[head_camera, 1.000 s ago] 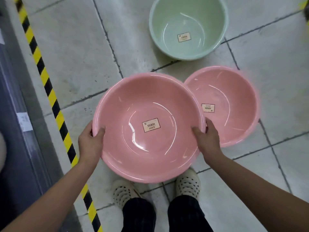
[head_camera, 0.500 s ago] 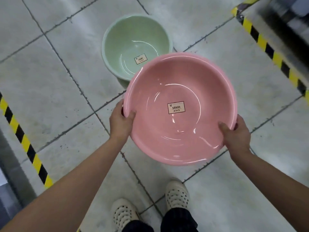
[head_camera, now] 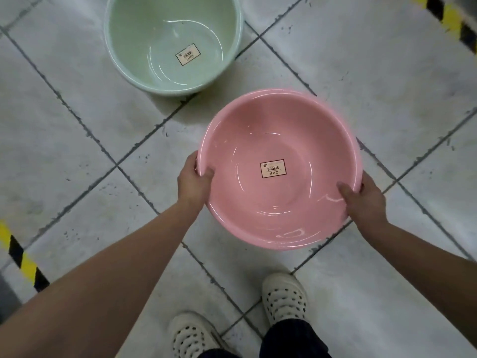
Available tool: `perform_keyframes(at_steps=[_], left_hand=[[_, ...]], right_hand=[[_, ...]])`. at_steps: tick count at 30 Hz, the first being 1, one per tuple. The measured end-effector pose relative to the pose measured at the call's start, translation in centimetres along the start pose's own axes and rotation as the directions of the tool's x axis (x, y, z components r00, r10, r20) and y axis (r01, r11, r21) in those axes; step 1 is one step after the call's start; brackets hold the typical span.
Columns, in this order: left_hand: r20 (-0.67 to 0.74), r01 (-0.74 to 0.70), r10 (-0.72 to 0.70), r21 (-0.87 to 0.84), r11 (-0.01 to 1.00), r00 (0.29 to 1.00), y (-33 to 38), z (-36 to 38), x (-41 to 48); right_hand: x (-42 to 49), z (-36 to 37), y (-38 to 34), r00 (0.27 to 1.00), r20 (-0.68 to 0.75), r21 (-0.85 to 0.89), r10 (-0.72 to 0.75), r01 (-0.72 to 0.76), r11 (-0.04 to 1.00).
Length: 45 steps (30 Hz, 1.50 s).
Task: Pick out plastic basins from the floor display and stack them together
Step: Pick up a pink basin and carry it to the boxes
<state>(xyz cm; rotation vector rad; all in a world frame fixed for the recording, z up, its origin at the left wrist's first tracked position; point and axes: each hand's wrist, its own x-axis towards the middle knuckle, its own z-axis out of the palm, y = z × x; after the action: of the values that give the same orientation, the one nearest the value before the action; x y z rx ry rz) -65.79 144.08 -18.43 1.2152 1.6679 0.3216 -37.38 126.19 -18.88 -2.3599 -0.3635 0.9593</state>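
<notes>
Scuffed pale floor tiles, dark grout; pink basin, rim clamped by left hand and right hand; green basin beyond; yellow-black tape at margins.

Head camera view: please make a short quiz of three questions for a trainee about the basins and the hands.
1. True or false: only the left hand holds the round pink plastic basin.
2. Where is the round pale green plastic basin? A. Inside the pink basin. B. On the grey tiled floor, apart from the pink basin. C. Upside down on the floor.
3. What is stuck inside each basin, on its bottom?
Key: 1. False: the right hand grips the rim too. 2. B. 3. A small rectangular paper label.
</notes>
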Motion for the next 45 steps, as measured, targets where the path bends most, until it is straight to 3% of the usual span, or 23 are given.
perform_keyframes(at_steps=[8, 14, 21, 30, 38, 45], left_hand=[[0.075, -0.033, 0.029, 0.045, 0.998, 0.997, -0.9, 0.1, 0.7], [-0.036, -0.023, 0.018, -0.130, 0.991, 0.999, 3.0, -3.9, -2.9], [-0.119, 0.009, -0.034, -0.209, 0.978, 0.992, 10.6, -14.0, -6.8], [-0.083, 0.074, -0.092, -0.192, 0.979, 0.992, 20.5, -24.9, -11.0], [-0.188, 0.066, -0.097, -0.163, 0.984, 0.977, 26.0, -28.2, -5.2], [-0.276, 0.163, -0.202, -0.161, 0.974, 0.940, 28.4, -28.5, 3.6]], right_hand=[[0.3, 1.2, 0.2, 0.999, 0.018, 0.015, 0.045, -0.046, 0.999], [-3.3, -1.1, -4.4, 0.996, 0.060, 0.044, 0.066, -0.068, 0.997], [-9.3, -4.0, -16.1, 0.995, 0.099, 0.028, -0.001, -0.002, 1.000], [-15.8, -9.3, -31.4, 0.990, 0.142, -0.082, 0.015, -0.004, 0.997], [-11.6, -6.8, -41.2, 0.972, 0.234, -0.029, -0.026, 0.034, 0.999], [-4.9, -1.6, -46.8, 0.944, 0.330, -0.080, 0.001, 0.027, 0.996]])
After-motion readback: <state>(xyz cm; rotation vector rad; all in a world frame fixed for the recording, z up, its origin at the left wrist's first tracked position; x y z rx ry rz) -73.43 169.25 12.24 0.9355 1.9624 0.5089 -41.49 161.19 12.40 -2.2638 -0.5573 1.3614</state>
